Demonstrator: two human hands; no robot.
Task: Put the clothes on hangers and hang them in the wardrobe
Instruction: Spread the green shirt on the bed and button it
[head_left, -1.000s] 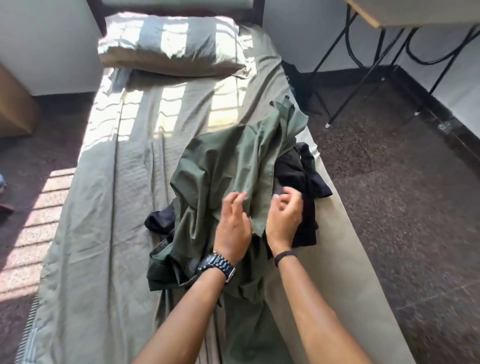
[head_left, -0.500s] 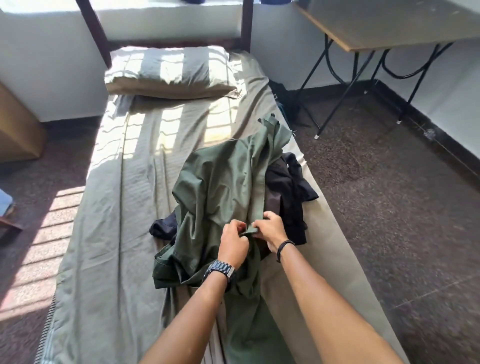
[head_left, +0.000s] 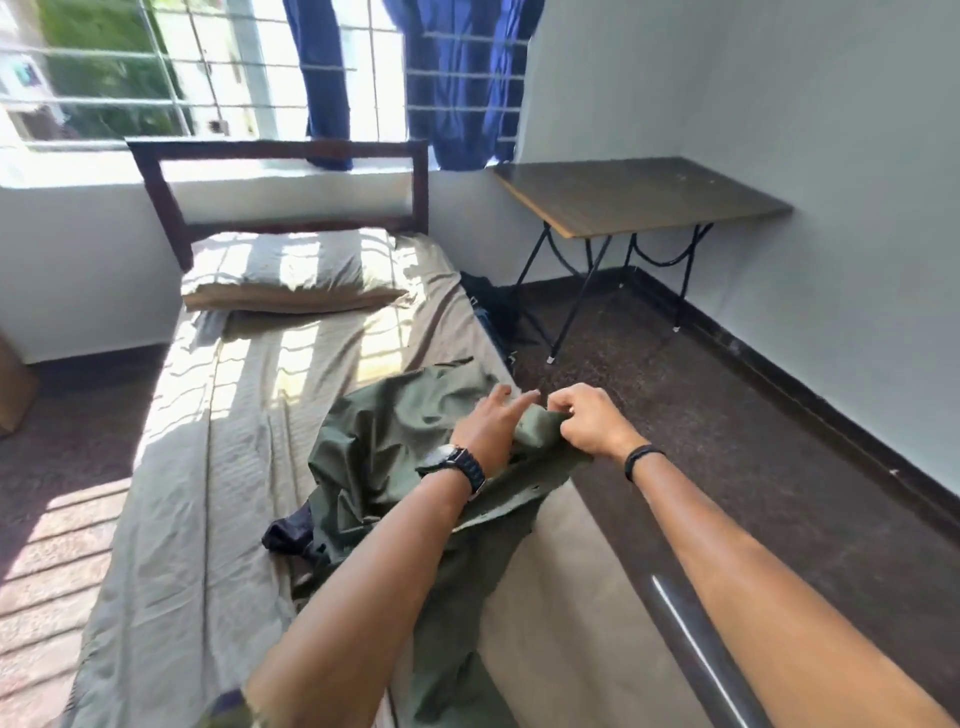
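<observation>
Both forearms reach out from the bottom edge, over the near end of the bed (head_left: 171, 519). The left hand (head_left: 488, 431), a watch (head_left: 460, 465) on its wrist, lies against the green shirt (head_left: 384, 447) with its fingers stretched forward and slightly spread; whether the thumb underneath pinches the cloth is hard to tell. The right hand (head_left: 587, 423), with a dark band (head_left: 640, 460) at the wrist, has its fingers curled tightly round a bunched fold of the shirt's edge and holds it raised off the bed.

Half a second ago both hands pinched the fabric low on the heap, close together; now they sit higher and further right, and the left fingers have straightened. The view has also tipped upward, so the window (head_left: 156, 73) and blue curtains (head_left: 457, 83) appear.

The shirt is a crumpled, olive-green mass on the right half of the bed, trailing toward the near edge. A dark garment (head_left: 288, 532) pokes out beneath its left side. Beyond lie the pillow (head_left: 291, 273), the wooden headboard (head_left: 280, 150) and, to the right, a folding table (head_left: 639, 192).
</observation>
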